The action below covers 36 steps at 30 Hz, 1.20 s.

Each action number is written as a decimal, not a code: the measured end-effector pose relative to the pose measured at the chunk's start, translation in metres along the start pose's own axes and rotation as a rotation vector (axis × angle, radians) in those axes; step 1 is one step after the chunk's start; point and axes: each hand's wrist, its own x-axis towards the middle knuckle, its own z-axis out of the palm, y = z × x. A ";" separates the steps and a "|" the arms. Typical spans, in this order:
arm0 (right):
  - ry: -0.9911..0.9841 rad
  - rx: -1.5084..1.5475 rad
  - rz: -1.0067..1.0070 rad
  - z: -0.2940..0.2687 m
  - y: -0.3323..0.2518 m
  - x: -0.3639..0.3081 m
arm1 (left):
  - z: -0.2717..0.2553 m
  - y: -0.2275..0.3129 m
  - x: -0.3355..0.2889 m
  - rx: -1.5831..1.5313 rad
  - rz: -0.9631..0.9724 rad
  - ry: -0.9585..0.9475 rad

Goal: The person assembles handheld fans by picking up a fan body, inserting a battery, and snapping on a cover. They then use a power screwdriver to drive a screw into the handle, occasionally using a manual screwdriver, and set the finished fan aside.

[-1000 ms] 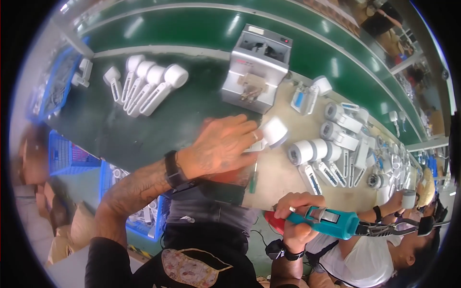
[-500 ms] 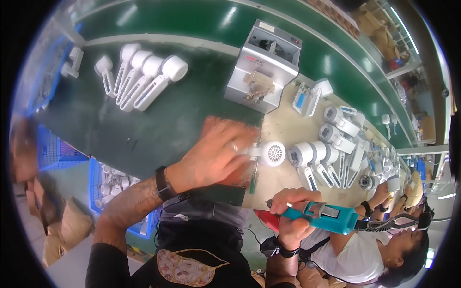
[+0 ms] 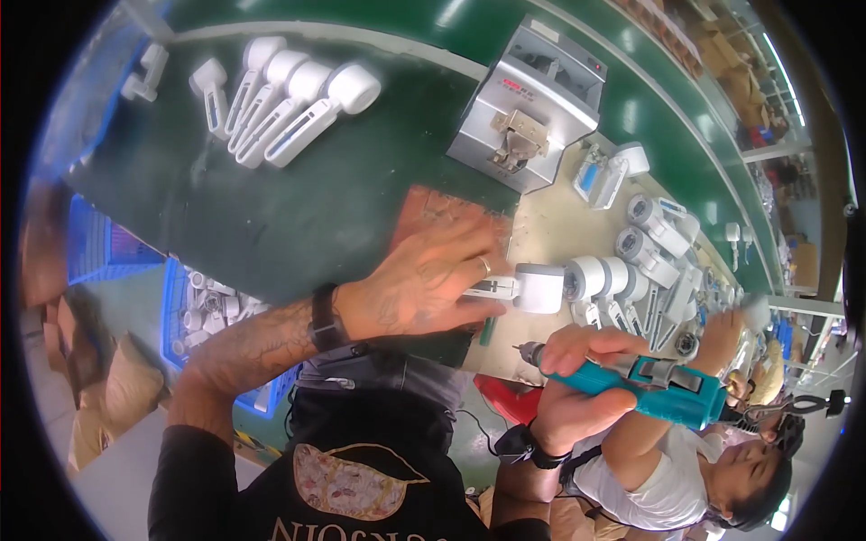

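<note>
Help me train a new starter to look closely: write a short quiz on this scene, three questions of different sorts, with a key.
1. Multiple choice: which hand grips the teal power tool?
A) the left only
B) the right only
C) both together

2. True or false: the left hand is empty.

3. Fill in the gap: the boxy machine standing on the bench beyond the left hand is ____ in colour.

Key
1. B: the right hand grips it.
2. False: it holds a white piece with a rounded head.
3. Silver-grey.
</note>
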 end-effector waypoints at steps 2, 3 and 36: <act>-0.005 0.011 0.011 0.003 -0.001 0.005 | 0.002 -0.002 -0.001 -0.044 0.007 0.035; -0.009 0.040 0.004 0.005 -0.002 0.008 | 0.002 -0.002 -0.002 -0.035 0.009 0.042; -0.049 0.062 -0.062 0.045 0.031 0.040 | -0.001 -0.012 -0.008 -0.020 0.046 0.027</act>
